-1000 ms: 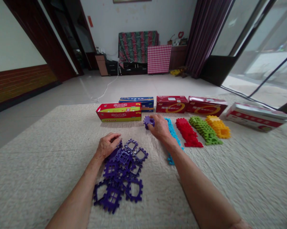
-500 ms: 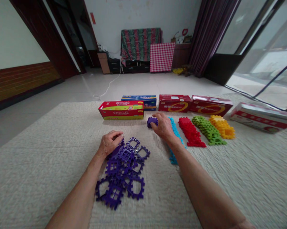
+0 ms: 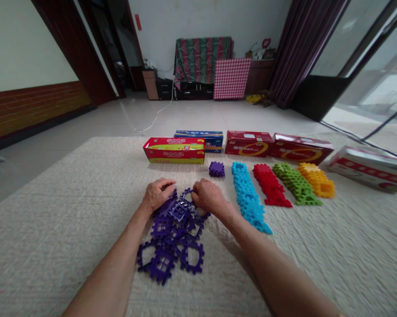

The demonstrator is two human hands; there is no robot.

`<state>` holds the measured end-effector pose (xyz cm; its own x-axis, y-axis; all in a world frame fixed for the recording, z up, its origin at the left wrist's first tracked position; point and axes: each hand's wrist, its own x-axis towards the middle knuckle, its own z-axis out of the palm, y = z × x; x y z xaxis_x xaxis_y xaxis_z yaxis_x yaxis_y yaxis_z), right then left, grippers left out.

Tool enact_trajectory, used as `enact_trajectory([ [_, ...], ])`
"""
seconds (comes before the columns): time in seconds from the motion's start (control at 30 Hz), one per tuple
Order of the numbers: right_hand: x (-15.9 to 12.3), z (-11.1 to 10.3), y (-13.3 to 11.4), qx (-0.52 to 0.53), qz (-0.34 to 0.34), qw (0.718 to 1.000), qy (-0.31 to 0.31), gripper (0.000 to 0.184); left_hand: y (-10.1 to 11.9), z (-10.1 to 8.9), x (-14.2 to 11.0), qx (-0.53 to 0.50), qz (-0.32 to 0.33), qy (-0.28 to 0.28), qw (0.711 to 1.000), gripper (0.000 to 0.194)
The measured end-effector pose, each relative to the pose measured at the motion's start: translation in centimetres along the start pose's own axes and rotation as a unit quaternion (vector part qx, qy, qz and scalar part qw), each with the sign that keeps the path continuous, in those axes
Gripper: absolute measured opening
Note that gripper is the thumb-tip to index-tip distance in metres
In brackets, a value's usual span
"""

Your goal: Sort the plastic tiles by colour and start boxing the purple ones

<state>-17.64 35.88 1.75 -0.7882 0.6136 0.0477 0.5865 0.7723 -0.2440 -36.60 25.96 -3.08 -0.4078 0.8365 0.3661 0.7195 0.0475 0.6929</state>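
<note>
- Two hands work at a loose heap of purple pieces (image 3: 168, 241) on the pale mat (image 3: 96, 189); picking through it seems the step in hand.
- Right hand (image 3: 207, 194): fingers curled narrow at the heap's far right edge; whether they grip a piece, I can't tell.
- Left hand (image 3: 158, 194): fingers bent over the far left edge, their hold hidden.
- Freeing one piece would, I judge, call for a pinch on its toothed rim.
- Half a second ago the right hand was at the small purple stack (image 3: 216, 169), which now stands untouched.
</note>
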Motion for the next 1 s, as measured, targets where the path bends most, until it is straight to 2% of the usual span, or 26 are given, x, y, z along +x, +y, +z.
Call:
enact_trajectory([
  [0.23, 0.6, 0.3, 0.4, 0.052, 0.021, 0.998, 0.024, 0.018, 0.9, 0.2, 0.1, 0.019, 0.012, -0.006, 1.000, 0.025],
  [0.33, 1.0, -0.2, 1.2, 0.103, 0.031, 0.992, 0.065, 0.015, 1.0, 0.1, 0.1, 0.022, 0.013, -0.008, 1.000, 0.025],
  [0.43, 1.2, -0.5, 1.9, 0.114, -0.005, 0.983, 0.145, 0.013, 1.0, 0.1, 0.2, 0.024, 0.012, -0.009, 1.000, 0.024],
  [0.5, 1.2, -0.6, 2.2, 0.100, -0.047, 0.980, 0.164, 0.014, 1.0, 0.1, 0.2, 0.025, 0.011, -0.009, 1.000, 0.024],
  [0.57, 1.1, -0.8, 2.5, 0.094, -0.087, 0.983, 0.133, 0.016, 0.9, 0.1, 0.1, 0.025, 0.011, -0.007, 1.000, 0.024],
  [0.63, 0.9, -1.2, 2.7, 0.098, -0.121, 0.985, 0.069, 0.015, 0.9, 0.1, 0.1, 0.025, 0.010, -0.006, 1.000, 0.023],
  [0.73, 0.7, -1.8, 2.9, 0.094, -0.133, 0.987, -0.004, 0.011, 0.9, 0.1, 0.1, 0.023, 0.005, -0.003, 1.000, 0.023],
  [0.87, 0.3, -1.9, 2.8, 0.089, -0.107, 0.990, 0.001, 0.022, 0.9, 0.2, 0.1, 0.020, 0.002, -0.002, 1.000, 0.024],
  [1.0, 0.1, -1.3, 2.2, 0.067, -0.116, 0.991, -0.003, 0.032, 0.8, 0.2, 0.2, 0.025, 0.005, -0.004, 1.000, 0.024],
])
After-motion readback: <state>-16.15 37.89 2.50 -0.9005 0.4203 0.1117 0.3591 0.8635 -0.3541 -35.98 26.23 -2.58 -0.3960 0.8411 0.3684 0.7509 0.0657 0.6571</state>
